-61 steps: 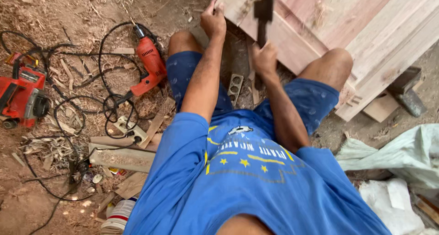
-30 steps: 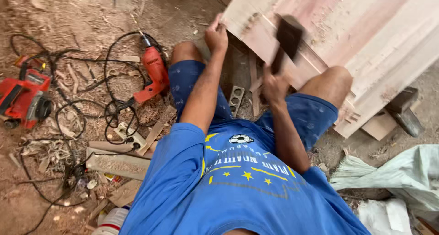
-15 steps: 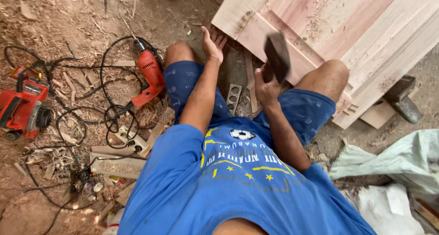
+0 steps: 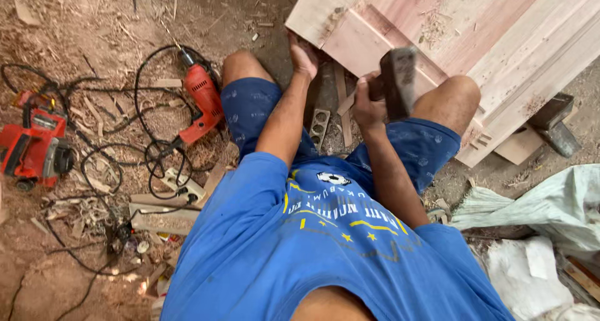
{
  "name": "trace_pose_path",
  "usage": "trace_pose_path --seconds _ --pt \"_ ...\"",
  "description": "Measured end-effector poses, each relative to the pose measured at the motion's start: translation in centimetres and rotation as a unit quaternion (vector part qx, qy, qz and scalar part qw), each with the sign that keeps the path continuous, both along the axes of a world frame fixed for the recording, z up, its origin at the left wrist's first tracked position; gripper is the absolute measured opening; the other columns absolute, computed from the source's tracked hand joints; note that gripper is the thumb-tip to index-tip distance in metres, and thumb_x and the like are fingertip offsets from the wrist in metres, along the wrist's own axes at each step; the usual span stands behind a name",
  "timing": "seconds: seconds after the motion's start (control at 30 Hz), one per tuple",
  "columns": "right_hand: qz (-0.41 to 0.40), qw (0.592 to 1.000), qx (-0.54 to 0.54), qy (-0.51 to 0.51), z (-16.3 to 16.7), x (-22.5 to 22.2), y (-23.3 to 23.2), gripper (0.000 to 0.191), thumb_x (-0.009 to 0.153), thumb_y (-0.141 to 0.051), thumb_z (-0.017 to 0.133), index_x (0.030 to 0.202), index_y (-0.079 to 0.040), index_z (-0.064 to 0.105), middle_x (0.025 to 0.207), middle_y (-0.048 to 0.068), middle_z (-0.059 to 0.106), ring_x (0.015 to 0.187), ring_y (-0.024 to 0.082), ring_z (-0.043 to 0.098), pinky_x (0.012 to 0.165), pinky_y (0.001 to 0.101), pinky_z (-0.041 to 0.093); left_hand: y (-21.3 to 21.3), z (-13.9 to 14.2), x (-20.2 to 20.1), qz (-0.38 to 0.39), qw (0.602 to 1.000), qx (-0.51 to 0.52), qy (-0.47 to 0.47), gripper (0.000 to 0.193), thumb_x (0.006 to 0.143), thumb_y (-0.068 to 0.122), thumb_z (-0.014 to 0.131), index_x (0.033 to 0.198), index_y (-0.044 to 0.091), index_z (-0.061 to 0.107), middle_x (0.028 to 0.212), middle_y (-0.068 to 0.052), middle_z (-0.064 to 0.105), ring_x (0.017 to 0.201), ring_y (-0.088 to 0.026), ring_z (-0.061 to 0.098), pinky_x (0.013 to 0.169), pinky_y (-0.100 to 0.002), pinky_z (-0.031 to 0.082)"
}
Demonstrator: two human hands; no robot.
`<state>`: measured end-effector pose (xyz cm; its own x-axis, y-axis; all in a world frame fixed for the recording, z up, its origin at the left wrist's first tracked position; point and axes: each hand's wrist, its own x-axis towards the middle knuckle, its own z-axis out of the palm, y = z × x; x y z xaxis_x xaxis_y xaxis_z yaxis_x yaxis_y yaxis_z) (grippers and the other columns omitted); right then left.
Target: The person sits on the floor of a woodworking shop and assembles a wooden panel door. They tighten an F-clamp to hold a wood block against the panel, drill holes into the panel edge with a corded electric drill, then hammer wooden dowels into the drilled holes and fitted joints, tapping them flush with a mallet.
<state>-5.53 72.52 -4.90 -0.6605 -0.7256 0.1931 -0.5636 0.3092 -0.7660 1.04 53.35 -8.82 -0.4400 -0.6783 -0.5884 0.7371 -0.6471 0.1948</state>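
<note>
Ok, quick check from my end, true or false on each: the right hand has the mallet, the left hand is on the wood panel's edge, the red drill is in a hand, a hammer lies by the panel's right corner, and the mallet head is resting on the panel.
1. The right hand grips the mallet. True.
2. The left hand is at the edge of the wood panel. True.
3. The red drill is held in a hand. False: it lies on the sawdust-covered ground, left of the person's leg.
4. A hammer lies by the panel's right corner. True.
5. The mallet head rests on the panel. False: it looks raised and blurred above it.
</note>
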Motion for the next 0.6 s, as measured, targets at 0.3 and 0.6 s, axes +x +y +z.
trace_pose_path --seconds 0.3,0.6 --pt "-0.054 0.908 0.206 -0.362 2.8 1.0 -1.9 0.022 0.090 -0.012 0.060 0.072 0.001 0.061 0.059 0.010 0.060 0.047 0.019 0.058 0.044 0.0354 0.045 0.5 0.7 2.1 -0.138 0.959 0.102 -0.224 0.075 0.095 0.072 0.038 0.142 0.016 0.054 0.131 -0.002 0.065 0.113 -0.022 0.065 0.094 -0.047 0.055" --pt "0.141 0.770 0.212 -0.584 8.3 6.5 -1.0 0.019 0.088 -0.017 0.067 0.092 0.002 0.065 0.074 0.010 0.066 0.057 0.019 0.063 0.051 0.0337 0.053 11.6 8.1 13.8 -0.301 0.928 -0.163 -0.147 0.053 0.099 0.051 0.062 0.119 0.003 0.068 0.107 -0.009 0.073 0.095 -0.016 0.068 0.086 -0.032 0.054"
